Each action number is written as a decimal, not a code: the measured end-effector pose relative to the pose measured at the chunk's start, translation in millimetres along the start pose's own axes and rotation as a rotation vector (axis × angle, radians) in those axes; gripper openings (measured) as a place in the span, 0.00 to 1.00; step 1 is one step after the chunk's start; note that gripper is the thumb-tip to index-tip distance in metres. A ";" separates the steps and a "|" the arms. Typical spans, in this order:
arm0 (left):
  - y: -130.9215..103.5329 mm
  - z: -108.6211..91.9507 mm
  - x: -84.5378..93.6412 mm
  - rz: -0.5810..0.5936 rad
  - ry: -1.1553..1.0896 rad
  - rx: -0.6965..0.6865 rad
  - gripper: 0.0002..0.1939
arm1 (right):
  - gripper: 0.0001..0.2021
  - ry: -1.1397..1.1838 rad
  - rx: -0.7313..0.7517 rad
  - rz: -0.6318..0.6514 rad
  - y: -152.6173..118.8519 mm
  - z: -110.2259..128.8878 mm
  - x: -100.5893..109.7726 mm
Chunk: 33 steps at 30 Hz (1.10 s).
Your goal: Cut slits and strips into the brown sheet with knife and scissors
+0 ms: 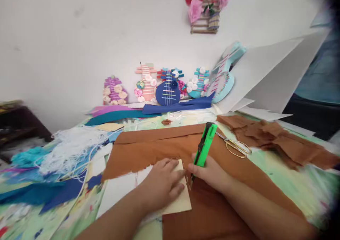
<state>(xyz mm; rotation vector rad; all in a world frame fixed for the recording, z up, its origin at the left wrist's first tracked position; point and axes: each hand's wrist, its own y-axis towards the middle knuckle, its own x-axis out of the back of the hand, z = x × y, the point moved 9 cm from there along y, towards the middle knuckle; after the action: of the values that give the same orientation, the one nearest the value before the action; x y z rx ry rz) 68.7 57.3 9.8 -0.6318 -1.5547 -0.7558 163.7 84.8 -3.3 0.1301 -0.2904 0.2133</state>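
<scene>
- Toward the table's left edge: heap of white string (71, 144) on the light-green-covered table (281, 178), well apart from the hands.
- White sheet (115, 188), partly under the left forearm, beside the brown cloth's ragged left edge.
- Left hand (162, 185): palm down, fingers loosely spread, pinching nothing; rests flat on the cream card (183, 199), fingertips toward its right edge.
- Key relation: the green utility knife's (204, 149) lower end lies just beside the card's right edge. Whether the blade touches card or cloth, cannot tell; blurred.
- Knife's long axis: upright but tilted, top leaning right and toward the table's far edge, lower end slanting left to the card. Card's right edge runs roughly near-to-far.
- Right hand (211, 174): fingers closed around the knife's lower part; nearer the blade than the left.
- Brown cloth (212, 204) spreads under the knife and past it to the right.
- Gold-handled scissors (227, 140) at the cloth's right edge, handles pointing right.
- Brown cloth pieces (289, 139) toward the table's far right corner.
</scene>
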 end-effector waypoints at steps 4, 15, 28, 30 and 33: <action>-0.6 1.8 2.0 -0.017 -0.022 0.014 0.16 | 0.20 -0.039 0.050 0.108 0.8 5.3 -9.7; -1.9 2.6 6.3 -0.058 -0.086 0.020 0.16 | 0.14 -0.237 0.064 0.126 -4.9 7.8 -16.0; -0.7 2.9 5.7 -0.059 -0.073 0.021 0.16 | 0.09 -0.377 0.128 0.123 -13.1 18.3 -19.9; -0.8 3.3 4.4 -0.053 -0.065 0.019 0.16 | 0.11 -0.306 0.096 0.122 -10.3 15.2 -18.2; -2.3 3.1 3.7 -0.039 -0.046 0.020 0.15 | 0.14 -0.204 0.064 0.117 -5.6 13.3 -15.1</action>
<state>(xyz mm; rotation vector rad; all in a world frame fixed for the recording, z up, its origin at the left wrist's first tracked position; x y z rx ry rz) 64.5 58.2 13.0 -0.6090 -1.6191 -0.7585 147.3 74.4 4.3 0.1994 -0.4945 0.3260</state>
